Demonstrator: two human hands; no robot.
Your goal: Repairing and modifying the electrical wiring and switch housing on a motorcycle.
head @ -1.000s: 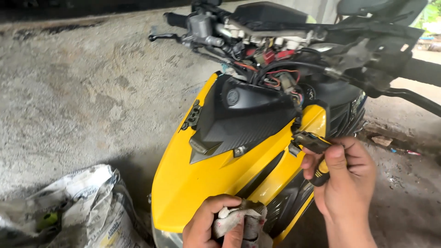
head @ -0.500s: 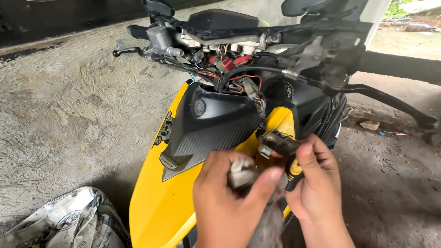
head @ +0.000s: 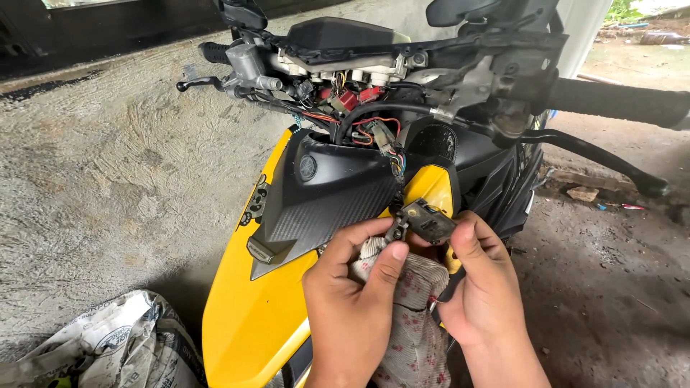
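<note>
holding a small dark metal part point(head: 425, 221) between both hands, just in front of the yellow front panel point(head: 259, 316) of a motorcycle. left hand point(head: 352, 302) is closed around a pale patterned rag point(head: 410, 316), thumb pressing the rag up against the left end of the part. right hand point(head: 483, 287) pinches the part from the right side, thumb on top, fingers curled under; a slim tool looks tucked in that hand, only a bit of its tip showing near the rag, can't tell what kind. part sits tilted, touching both thumbs, over the rag.

behind it: black nose cover point(head: 323, 201) bolted over the yellow bodywork, top fairing off, exposed wiring bundle point(head: 366, 129) with red and white connectors under the handlebar. right grip point(head: 618, 102) and brake lever point(head: 596, 158) stick out toward the right edge, left grip point(head: 215, 52) and lever far side. crumpled printed sack point(head: 108, 345) on the ground at lower left, well apart from the hands. rough concrete wall point(head: 108, 158) left, dirt floor point(head: 611, 287) right with small debris.
</note>
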